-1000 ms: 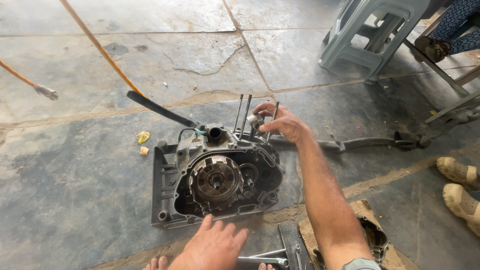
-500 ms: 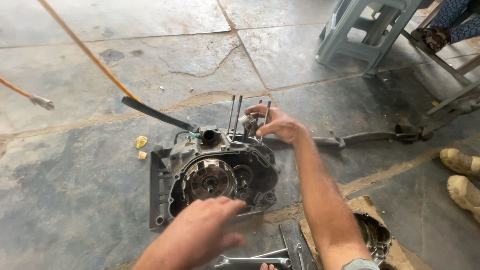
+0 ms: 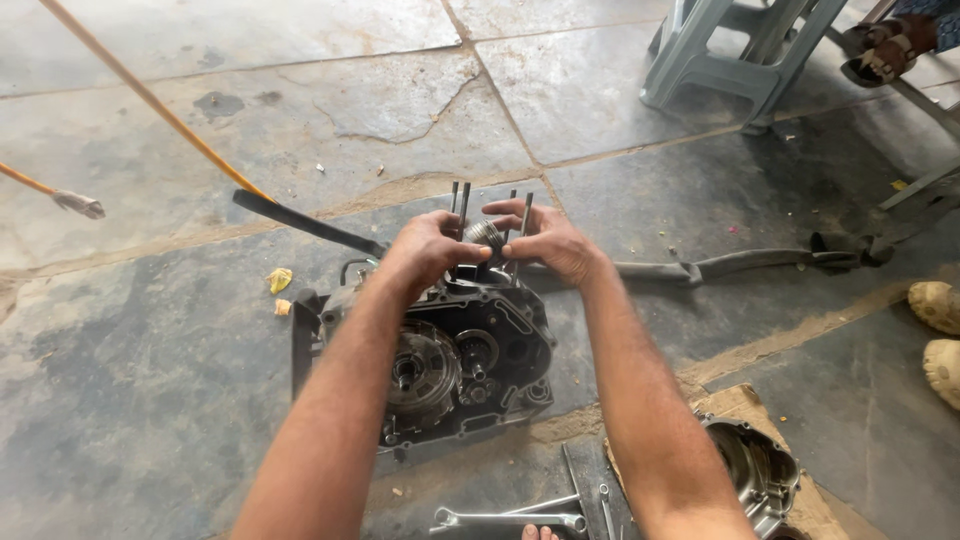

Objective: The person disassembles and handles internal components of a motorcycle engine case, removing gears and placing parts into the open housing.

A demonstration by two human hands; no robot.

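Note:
A dark motorcycle engine case point(image 3: 500, 340) lies open on the stone floor, showing its clutch point(image 3: 420, 370) and gears. Several thin studs point(image 3: 462, 205) stand up from its far end. Both my hands are at those studs. My left hand point(image 3: 425, 250) and my right hand point(image 3: 550, 245) close from either side on a small grey metal part point(image 3: 487, 234) between the studs. A black lever point(image 3: 300, 222) sticks out from the case to the left.
A metal spanner point(image 3: 505, 520) lies near my feet. An engine cover point(image 3: 755, 470) rests on cardboard at the lower right. A grey plastic stool point(image 3: 735, 55) stands at the back right. Another person's shoes point(image 3: 935, 310) are at the right edge. An orange cable point(image 3: 150, 100) crosses the left.
My left hand rose from the near side of the engine case and reached forward to the studs, joining my right hand on the small metal part.

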